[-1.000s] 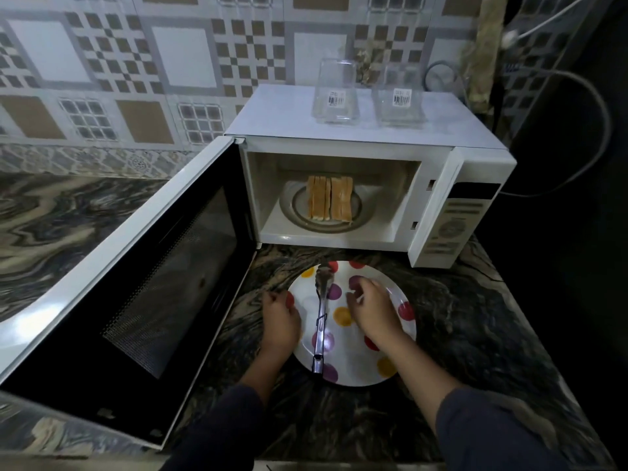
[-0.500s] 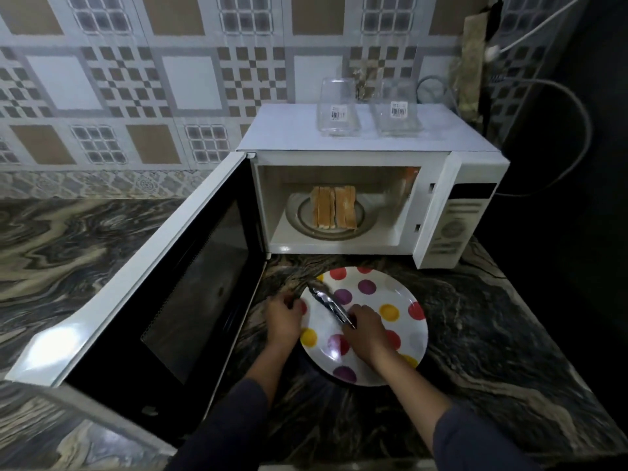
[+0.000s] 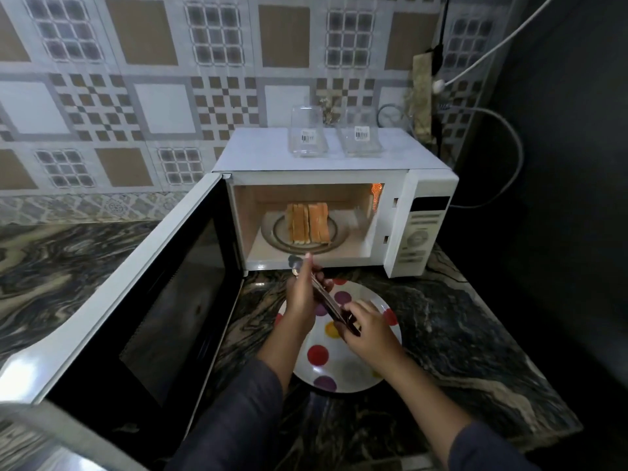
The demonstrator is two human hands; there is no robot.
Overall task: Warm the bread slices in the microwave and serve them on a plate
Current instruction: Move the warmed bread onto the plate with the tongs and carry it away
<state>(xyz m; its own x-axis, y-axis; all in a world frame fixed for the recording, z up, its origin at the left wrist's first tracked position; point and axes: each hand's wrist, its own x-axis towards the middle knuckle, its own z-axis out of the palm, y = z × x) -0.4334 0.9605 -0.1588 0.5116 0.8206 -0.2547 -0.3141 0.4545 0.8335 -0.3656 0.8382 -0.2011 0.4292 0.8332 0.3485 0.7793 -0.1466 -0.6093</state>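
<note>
Toasted bread slices (image 3: pixel 307 223) stand side by side on the glass turntable (image 3: pixel 336 237) inside the open white microwave (image 3: pixel 421 229). A white plate with coloured dots (image 3: pixel 343 368) lies on the counter in front of it. Metal tongs (image 3: pixel 324 295) are lifted above the plate, tips pointing toward the microwave opening. My left hand (image 3: pixel 300 295) grips the tongs near their front. My right hand (image 3: pixel 367 329) holds their rear end.
The microwave door (image 3: pixel 146 294) swings wide to the left over the marble counter (image 3: pixel 475 334). Two clear glass containers (image 3: pixel 307 134) stand on top of the microwave. Cables (image 3: pixel 509 144) hang at the right by a dark wall.
The tongs have come up off the plate, now held in both hands with the tips toward the microwave. My left hand left the plate's rim for the tongs.
</note>
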